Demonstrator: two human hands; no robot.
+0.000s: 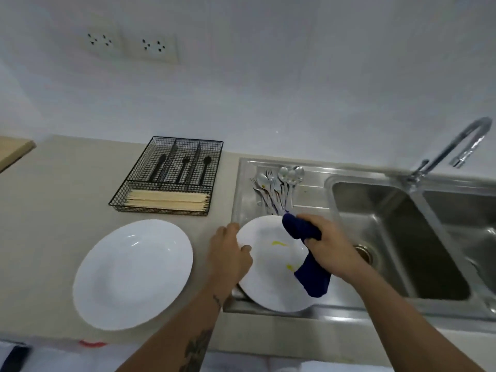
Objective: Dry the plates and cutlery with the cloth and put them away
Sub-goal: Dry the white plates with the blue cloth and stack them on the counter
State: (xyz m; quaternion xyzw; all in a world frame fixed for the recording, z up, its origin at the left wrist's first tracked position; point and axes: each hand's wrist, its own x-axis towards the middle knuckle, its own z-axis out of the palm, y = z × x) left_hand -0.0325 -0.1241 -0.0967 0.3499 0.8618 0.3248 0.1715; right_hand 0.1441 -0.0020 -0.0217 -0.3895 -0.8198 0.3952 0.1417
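Plate (268, 267) with yellow smears sits on the drainboard (308, 194) at the sink's front left corner; our left hand (230, 256) pinches its left rim. Our right hand (326, 244) grips the bunched blue cloth (300, 228) over it; cutlery (276, 186) lies behind.

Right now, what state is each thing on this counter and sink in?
Plate on the drainboard: yellow smears, held by left hand.
Blue cloth: gripped by right hand.
Plate on the counter: lying flat.
Silver cutlery: piled on drainboard.
Wire organiser: holds black cutlery, chopsticks.
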